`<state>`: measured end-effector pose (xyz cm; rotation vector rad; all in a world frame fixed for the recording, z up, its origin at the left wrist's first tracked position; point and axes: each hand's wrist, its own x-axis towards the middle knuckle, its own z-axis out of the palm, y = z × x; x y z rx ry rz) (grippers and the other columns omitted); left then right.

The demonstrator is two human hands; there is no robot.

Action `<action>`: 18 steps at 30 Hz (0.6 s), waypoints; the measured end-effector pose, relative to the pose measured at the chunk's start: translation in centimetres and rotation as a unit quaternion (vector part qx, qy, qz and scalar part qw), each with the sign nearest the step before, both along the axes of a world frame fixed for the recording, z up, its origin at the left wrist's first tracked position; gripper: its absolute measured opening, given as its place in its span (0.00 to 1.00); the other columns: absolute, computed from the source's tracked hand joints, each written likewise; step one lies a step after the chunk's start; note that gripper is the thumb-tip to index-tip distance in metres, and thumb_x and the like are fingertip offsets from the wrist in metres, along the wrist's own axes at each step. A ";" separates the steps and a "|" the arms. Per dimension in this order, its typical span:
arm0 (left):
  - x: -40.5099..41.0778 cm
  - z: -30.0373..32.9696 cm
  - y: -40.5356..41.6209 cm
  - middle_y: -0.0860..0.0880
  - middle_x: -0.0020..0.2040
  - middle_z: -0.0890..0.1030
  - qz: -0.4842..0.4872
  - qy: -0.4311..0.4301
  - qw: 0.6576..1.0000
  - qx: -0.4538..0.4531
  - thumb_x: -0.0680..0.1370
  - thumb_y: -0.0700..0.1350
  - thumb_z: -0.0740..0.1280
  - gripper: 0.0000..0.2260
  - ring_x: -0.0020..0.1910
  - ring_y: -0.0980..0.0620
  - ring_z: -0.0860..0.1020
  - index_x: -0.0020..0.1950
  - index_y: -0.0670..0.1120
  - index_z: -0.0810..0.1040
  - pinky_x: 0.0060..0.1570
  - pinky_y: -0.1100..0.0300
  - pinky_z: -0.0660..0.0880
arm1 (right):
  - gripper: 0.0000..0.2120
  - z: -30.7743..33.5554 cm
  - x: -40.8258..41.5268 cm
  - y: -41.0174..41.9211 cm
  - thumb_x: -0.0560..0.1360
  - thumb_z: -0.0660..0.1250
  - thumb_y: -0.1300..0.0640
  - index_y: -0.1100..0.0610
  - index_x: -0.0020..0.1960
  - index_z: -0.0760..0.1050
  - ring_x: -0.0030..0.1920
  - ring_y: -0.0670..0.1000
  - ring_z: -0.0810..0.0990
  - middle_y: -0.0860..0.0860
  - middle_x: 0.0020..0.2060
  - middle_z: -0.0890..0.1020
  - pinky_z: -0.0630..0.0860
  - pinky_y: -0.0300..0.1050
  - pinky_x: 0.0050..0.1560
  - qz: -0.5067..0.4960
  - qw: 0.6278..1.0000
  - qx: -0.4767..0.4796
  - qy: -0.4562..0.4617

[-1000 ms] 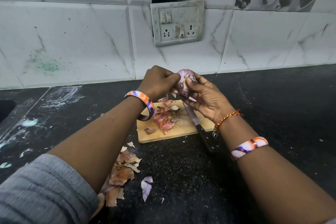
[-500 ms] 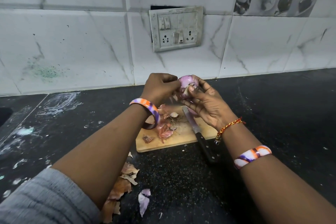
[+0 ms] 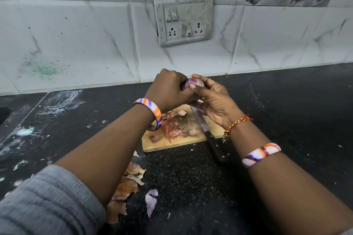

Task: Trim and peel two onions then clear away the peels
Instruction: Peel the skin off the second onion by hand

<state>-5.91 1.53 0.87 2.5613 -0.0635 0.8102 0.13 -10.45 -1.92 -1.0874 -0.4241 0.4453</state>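
Roughly mid-task: left hand [image 3: 168, 89] and right hand [image 3: 212, 99] both have fingers curled around one purple onion [image 3: 193, 84], frame centre above the cutting board [image 3: 172, 144], its skin mostly off. No second onion visible; peels [image 3: 127, 187] lie uncleared on the board and black counter [image 3: 286, 112], knife [image 3: 208, 135] on the board's right edge. No readable writing or branding.

White marble-veined wall tiles [image 3: 80, 40] and a grimy metal switch-and-socket plate [image 3: 183, 20] rise beyond the hands; speckled black stone counter [image 3: 286, 105] beneath.
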 end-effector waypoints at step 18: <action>0.5 -0.2 0.1 0.44 0.47 0.84 -0.072 0.085 0.977 -0.183 0.69 0.45 0.71 0.14 0.48 0.49 0.82 0.53 0.43 0.82 0.53 0.52 0.78 | 0.05 0.2 -0.3 -0.5 0.75 0.64 0.65 0.59 0.49 0.73 0.38 0.49 0.82 0.53 0.37 0.82 0.78 0.52 0.48 0.012 0.999 0.037 0.037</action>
